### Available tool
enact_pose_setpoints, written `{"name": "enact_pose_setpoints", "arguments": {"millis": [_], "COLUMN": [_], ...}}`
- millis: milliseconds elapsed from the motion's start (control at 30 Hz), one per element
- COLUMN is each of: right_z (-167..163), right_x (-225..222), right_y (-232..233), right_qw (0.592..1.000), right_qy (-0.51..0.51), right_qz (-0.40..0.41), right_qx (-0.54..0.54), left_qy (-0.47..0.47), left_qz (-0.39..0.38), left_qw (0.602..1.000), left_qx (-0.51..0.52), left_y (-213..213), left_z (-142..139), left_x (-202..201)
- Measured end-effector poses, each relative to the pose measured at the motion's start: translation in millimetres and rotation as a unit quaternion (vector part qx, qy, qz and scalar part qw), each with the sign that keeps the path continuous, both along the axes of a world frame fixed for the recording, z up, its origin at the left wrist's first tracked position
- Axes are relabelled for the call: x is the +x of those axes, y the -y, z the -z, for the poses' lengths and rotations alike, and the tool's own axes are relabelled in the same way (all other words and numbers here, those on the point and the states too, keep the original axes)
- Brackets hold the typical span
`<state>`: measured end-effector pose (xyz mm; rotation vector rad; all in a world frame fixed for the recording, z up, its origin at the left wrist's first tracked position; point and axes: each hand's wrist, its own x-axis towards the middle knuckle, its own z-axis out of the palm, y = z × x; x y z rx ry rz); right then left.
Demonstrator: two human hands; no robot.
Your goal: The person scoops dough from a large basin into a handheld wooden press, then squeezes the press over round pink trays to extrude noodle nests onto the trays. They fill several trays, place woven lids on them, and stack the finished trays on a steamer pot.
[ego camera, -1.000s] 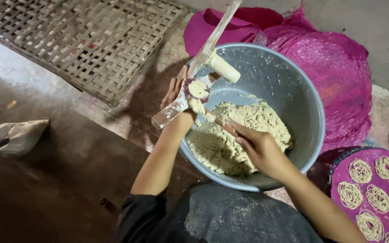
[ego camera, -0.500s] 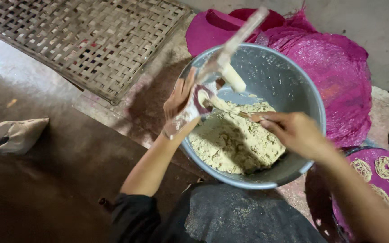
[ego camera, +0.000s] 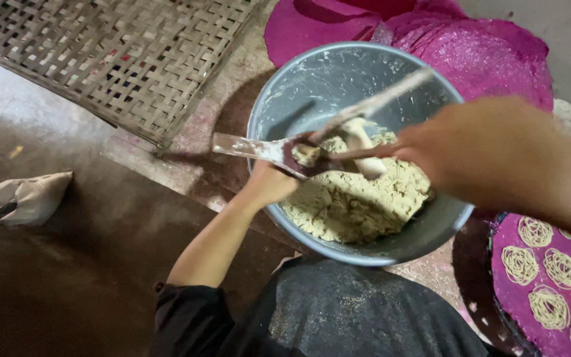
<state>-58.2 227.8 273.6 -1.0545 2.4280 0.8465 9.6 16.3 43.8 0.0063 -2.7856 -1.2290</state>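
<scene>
1. A person sits over a grey bowl [ego camera: 312,73] on the floor [ego camera: 34,112], approx. half full of pale, crumbly dough [ego camera: 365,205].
2. Left hand [ego camera: 269,185] is clenched round the flour-dusted press [ego camera: 252,148], gripping from below near the cup. The press is held level across the bowl's near-left rim. One handle sticks out left past the rim; a 2nd arm rises up and right over the bowl.
3. A lump of dough sits in the cup of the press, w/ a white plunger-like piece just beside it, above the main heap.
4. Right hand [ego camera: 490,152] is close to the lens and badly blurred. It reaches in from the right toward the cup. Can't tell whether it is clasped on anything or released.
5. Step in hand, by the look of it: loading the press w/ dough from the bowl, left hand steadying and right hand working at the cup.
6. The next move calls for the left grip to stay firm and the press level over the bowl, so loose dough drops back in, not onto the floor. The cup looks to need packing before the arms meet.
7. Around: purple tray [ego camera: 510,297] at right bears thin noodle coils [ego camera: 520,264]; pink cloth [ego camera: 490,59] lies behind the bowl; woven mat [ego camera: 120,53] at top left; pale rag [ego camera: 28,198] far left.
</scene>
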Motion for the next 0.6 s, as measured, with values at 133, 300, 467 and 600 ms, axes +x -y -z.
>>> {"name": "enact_pose_setpoints", "arguments": {"millis": [133,300,467,600], "right_z": [-11,53,49,48], "right_x": [11,23,10,-3], "right_y": [0,36,0,-64], "right_qw": [0.999,0.989,0.987,0.996], "right_qy": [-0.048,0.005,-0.008,-0.05], "right_qz": [-0.007,-0.126,-0.111,0.063], "right_qx": [0.003,-0.082,-0.117,-0.043], "left_qy": [-0.015,-0.028,-0.043,-0.168], "left_qz": [0.02,0.079,0.011,-0.111], "left_qw": [0.991,0.971,0.992,0.956], "left_qx": [0.133,0.225,0.121,0.213], "left_y": [-1,-21,8,60], "left_z": [-4,20,37,41], "left_x": [-2,-17,-10,-17]}}
